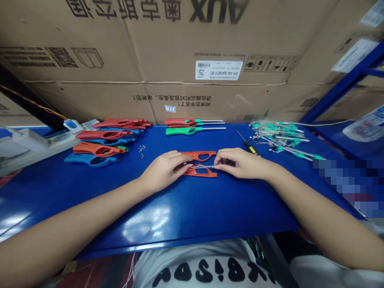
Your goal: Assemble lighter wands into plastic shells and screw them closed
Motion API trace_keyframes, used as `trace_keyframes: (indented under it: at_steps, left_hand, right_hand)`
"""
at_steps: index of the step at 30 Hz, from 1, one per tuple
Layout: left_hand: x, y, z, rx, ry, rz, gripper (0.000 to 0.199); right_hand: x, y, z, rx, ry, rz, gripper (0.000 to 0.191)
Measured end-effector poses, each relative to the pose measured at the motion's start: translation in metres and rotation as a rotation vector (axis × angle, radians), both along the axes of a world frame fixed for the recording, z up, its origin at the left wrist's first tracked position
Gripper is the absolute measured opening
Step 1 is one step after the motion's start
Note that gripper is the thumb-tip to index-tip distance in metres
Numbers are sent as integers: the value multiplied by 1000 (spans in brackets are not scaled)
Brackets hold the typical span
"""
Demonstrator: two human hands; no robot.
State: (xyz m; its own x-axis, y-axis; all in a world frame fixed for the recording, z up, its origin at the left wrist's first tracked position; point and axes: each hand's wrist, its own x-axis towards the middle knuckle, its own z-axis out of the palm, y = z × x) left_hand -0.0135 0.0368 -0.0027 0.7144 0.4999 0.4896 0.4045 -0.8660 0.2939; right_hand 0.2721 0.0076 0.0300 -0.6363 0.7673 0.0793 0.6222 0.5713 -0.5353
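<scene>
Two orange lighter casing halves lie one behind the other between my hands: the far half (201,157) and the near half (200,173). A thin lighter inner part with a pale wire (201,166) runs across the near half. At its left end, the fingers of my left hand (165,171) pinch the wire over the casing. My right hand (241,163) has its thumb and fingertips closed on the dark, metallic right end of that part. What lies inside both grips is partly hidden by the fingers.
Several orange and blue casings (96,149) are stacked at left, beside small screws (141,150). Behind my hands lie long-nosed lighters (181,131). A screwdriver (251,148) and a pile of green-and-metal lighter nozzles (282,136) are at right. A power strip (58,140) borders the left, a cardboard box (168,48) the back.
</scene>
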Motion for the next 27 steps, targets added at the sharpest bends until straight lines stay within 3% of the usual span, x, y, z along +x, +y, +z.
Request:
trace_keyframes:
  at_steps: [5,14,27]
  left_hand:
    - [0,-2,3,19,-81,-9,17]
    - [1,1,2,-22,-4,-101,18]
    - [-1,0,-2,-27,79,-83,21]
  right_hand:
    - [3,-1,8,-6,38,32,19]
    - [1,-6,12,-164,-38,62,15]
    - [-3,-7,8,77,-239,46,19]
